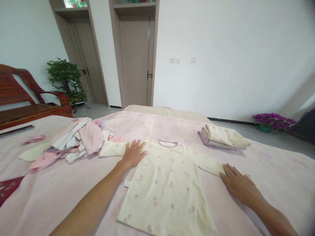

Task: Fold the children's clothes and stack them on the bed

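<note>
The cream shirt [167, 183] is spread flat on the bed [270, 170]; left hand [134, 153] and right hand [240, 185] are pressed open-fingered on its sleeves, nothing gripped; sliding palms could bunch the fabric into creases

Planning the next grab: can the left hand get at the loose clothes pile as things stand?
Probably yes. The left hand lies flat on the shirt sleeve, and the pile sits just beside it with nothing between.
</note>
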### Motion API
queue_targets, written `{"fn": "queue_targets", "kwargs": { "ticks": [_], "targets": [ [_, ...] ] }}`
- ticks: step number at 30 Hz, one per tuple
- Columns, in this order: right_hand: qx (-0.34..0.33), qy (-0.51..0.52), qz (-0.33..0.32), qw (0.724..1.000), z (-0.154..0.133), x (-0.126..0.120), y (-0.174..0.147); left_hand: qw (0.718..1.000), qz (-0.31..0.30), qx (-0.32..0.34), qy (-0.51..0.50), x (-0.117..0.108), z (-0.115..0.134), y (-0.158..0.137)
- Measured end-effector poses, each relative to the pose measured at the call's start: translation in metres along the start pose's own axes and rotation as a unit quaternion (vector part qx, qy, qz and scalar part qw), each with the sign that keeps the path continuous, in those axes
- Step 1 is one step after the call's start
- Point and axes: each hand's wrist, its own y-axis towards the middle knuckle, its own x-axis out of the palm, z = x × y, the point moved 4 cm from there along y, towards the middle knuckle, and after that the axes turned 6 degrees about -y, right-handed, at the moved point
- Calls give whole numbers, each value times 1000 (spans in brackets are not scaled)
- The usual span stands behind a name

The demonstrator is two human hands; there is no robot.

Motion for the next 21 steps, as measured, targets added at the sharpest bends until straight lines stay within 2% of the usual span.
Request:
{"fn": "queue_targets", "kwargs": {
  "ticks": [3, 5, 7, 9, 11, 14, 17, 21],
  "targets": [
    [-37, -23, -31, 999, -27, -25, 20, 1000, 2, 0, 5, 0, 0, 0],
    [-75, -1, -34, 997, -63, -49, 41, 1000, 6, 0, 11, 1, 0, 0],
    [-80, 34, -35, 996, -103, -69, 63, 1000, 7, -1, 12, 2, -1, 0],
    [-78, 64, -45, 994, -138, -81, 82, 1000, 3, -2, 8, 2, -2, 0],
    [-102, 81, -64, 989, -163, -81, 93, 1000, -1, -3, 1, 2, -2, 0],
    [-92, 81, -97, 988, -169, -66, 99, 1000, -1, -6, -7, -2, -1, -1],
    [-22, 64, -105, 992, -151, -46, 100, 1000, -5, -10, -18, -4, 0, -2],
    [-8, 54, -106, 993, -138, -32, 101, 999, -9, -28, -41, -7, 1, -3]
  ]
}}
